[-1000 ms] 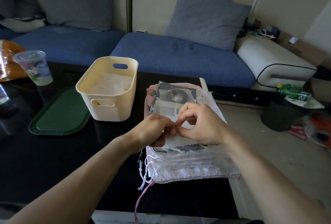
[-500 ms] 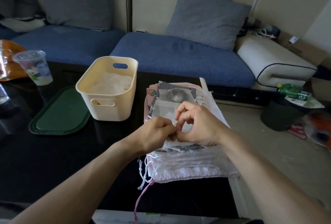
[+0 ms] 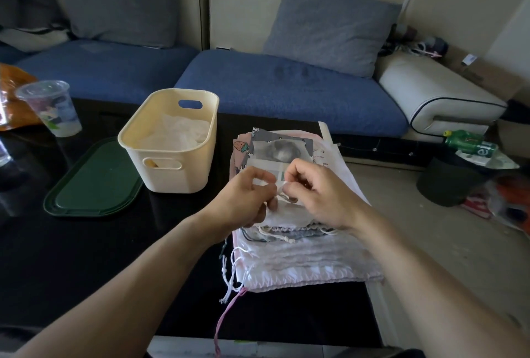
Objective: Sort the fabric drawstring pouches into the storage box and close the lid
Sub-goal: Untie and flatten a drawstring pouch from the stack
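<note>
Both hands, left hand [image 3: 246, 200] and right hand [image 3: 321, 194], pinching white drawstring [image 3: 282, 190] atop pouch stack [image 3: 301, 254] at table's [image 3: 86, 257] right edge, cream storage box [image 3: 172, 145] left of stack, green lid [image 3: 94, 180] beside, no legible writing.

Setting: a home living room, and I am seated at a low, glossy black tabletop [image 3: 71, 257]. Evidence: a blue-cushioned sofa [image 3: 286, 85] runs along the far side of it, with grey-blue throw pillows [image 3: 329, 22] propped against its cream back and a padded cream armrest [image 3: 438, 99] at the right end. Household clutter supports this: a clear plastic drink cup [image 3: 51, 108] with a printed design stands on the tabletop at left, and on the bare floor to the right a dark waste bin [image 3: 447, 183] overflows with a green plastic bottle [image 3: 467, 144] and wrappers. Plain beige walls; cables and small items lie behind the armrest.
</note>
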`<move>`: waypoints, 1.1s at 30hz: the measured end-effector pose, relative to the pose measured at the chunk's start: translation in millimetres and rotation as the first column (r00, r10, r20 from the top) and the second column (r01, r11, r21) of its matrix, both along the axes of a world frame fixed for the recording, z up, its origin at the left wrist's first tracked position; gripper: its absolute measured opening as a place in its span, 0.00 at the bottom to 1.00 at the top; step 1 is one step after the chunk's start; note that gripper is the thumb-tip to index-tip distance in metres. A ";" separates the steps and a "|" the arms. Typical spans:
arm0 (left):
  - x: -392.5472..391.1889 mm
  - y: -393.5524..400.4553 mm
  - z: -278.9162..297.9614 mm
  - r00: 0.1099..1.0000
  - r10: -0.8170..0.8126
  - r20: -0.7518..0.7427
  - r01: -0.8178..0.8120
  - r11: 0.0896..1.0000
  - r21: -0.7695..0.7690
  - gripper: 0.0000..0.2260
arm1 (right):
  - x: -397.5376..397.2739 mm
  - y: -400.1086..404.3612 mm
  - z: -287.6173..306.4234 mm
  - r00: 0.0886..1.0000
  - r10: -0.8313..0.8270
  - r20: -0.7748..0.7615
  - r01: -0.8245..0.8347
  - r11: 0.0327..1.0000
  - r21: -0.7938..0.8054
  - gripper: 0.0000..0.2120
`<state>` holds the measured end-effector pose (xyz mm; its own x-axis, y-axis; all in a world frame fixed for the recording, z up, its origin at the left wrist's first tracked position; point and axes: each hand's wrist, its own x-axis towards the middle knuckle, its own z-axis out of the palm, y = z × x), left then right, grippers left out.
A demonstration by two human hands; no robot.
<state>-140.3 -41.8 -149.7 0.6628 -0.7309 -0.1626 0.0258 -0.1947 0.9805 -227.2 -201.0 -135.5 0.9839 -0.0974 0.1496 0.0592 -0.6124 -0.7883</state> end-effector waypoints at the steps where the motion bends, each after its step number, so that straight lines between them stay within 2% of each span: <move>1: 0.0 0.5 -0.7 0.999 -0.031 0.045 0.030 0.999 0.022 0.05 | 0.1 1.0 -0.1 1.000 -0.001 -0.008 0.001 1.000 -0.021 0.08; 4: -1.8 2.3 0.0 0.983 -0.112 0.148 0.102 0.992 0.080 0.14 | -0.1 3.3 0.1 0.999 -0.031 -0.021 0.030 0.998 -0.059 0.08; 8: 2.3 7.0 3.9 0.982 -0.190 0.007 0.190 0.981 0.027 0.12 | 0.7 5.5 -0.3 0.998 -0.047 -0.035 0.045 0.997 -0.063 0.08; 10: 3.8 7.9 2.5 0.983 -0.184 -0.020 0.184 0.983 0.014 0.11 | 1.3 6.3 -1.2 0.999 -0.037 -0.029 0.036 0.998 -0.049 0.07; 12: 3.6 6.9 0.3 0.992 -0.120 -0.040 0.120 0.993 -0.001 0.11 | 1.4 5.8 -2.8 0.999 -0.038 -0.021 0.038 0.999 -0.023 0.07; 15: 5.0 2.6 -1.6 0.990 0.066 -0.124 -0.080 0.991 -0.108 0.10 | 0.6 2.5 -3.4 0.998 -0.065 0.013 0.064 0.995 0.075 0.06; 18: 6.7 -0.9 -1.4 0.972 0.161 -0.168 -0.194 0.961 -0.197 0.11 | -1.0 1.3 -2.4 0.995 -0.062 0.074 0.057 0.996 0.075 0.05; 23: 1.7 -2.1 -2.5 0.991 0.079 -0.112 -0.104 0.966 -0.235 0.05 | 2.4 8.1 -10.0 0.980 -0.120 0.161 0.131 0.990 -0.059 0.07; 33: 4.1 10.1 -2.0 0.999 -0.037 -0.025 0.032 0.985 -0.170 0.02 | 8.1 13.2 -13.3 0.951 -0.078 0.300 0.126 0.981 -0.145 0.01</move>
<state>-136.2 -31.7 -151.7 0.6339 -0.7716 -0.0529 0.0501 -0.0273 0.9984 -219.1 -187.8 -148.8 0.8807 -0.1458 0.4506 0.2025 -0.7442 -0.6365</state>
